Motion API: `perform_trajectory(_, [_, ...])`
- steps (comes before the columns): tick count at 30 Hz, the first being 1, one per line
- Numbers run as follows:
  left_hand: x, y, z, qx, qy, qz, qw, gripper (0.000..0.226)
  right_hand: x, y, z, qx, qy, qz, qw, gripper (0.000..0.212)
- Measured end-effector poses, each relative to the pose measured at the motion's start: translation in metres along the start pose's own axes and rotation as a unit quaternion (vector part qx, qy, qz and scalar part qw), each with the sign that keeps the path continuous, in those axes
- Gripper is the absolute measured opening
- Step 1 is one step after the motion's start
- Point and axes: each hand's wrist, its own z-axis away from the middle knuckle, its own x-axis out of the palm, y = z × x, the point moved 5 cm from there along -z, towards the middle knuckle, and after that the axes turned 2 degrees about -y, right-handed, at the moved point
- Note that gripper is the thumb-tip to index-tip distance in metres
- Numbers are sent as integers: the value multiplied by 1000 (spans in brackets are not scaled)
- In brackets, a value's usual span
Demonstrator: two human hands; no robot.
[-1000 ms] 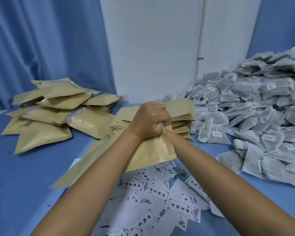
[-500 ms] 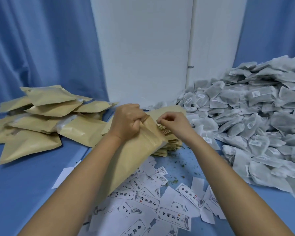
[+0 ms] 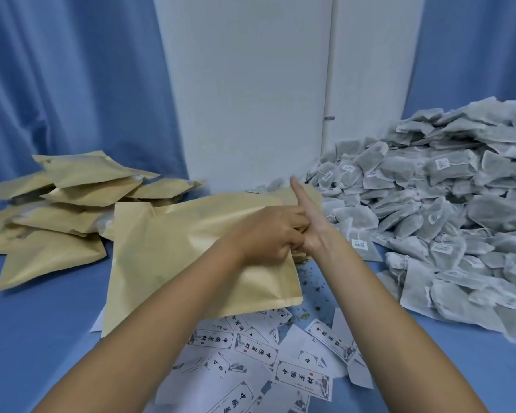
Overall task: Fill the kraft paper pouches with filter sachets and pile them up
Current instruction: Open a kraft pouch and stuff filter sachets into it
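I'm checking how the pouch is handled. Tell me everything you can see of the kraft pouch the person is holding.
The kraft pouch is a flat, tan paper bag with a folded seam along its lower edge and light creases. It is held up, tilted, above the printed labels. The left hand grips its right edge; the right hand, fingers extended, sits against that same edge.

— What sort of place is this looking like?
— A small hand-packing workroom: filter sachets (image 3: 447,204) are heaping up right, filled kraft pouches (image 3: 63,210) are piling far left, printed labels (image 3: 265,362) are littering the blue tabletop (image 3: 36,332), blue curtains (image 3: 72,84) hanging behind.
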Motion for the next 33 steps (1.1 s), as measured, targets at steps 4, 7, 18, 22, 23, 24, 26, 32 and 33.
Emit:
perform_trajectory(4, [10,-2,5,-22,-15,-51,998,19,-11,-5,-12,8,18,44,999,46])
perform_trajectory(7, [22,-14,24,-205,15,-76,976,14,-23,-18,-15,-73,54,-1,996,25])
perform_trajectory(18, [118,-26,118,-520,339,740,259,43,-105,29,-28,-242,149,-326,902,25])
perform_trajectory(22, [131,-34,134,-569,351,684,291,41,-125,31,-23,-287,244,-109,920,12])
perform_trajectory(23, [133,-36,137,-573,358,676,295,40,-129,27,-21,-293,258,-69,918,8])
perform_trajectory(24, [133,-38,141,-576,366,665,303,39,-132,21,-19,-299,270,-32,915,8])
perform_trajectory(26, [134,-40,148,-579,383,642,326,34,-137,12,-16,-307,285,24,907,5])
perform_trajectory(32, [134,-43,152,-586,387,606,374,30,-148,14,-14,-281,340,14,897,8])
perform_trajectory(33, [135,-43,152,-585,389,603,376,30,-148,14,-13,-278,347,20,895,8])
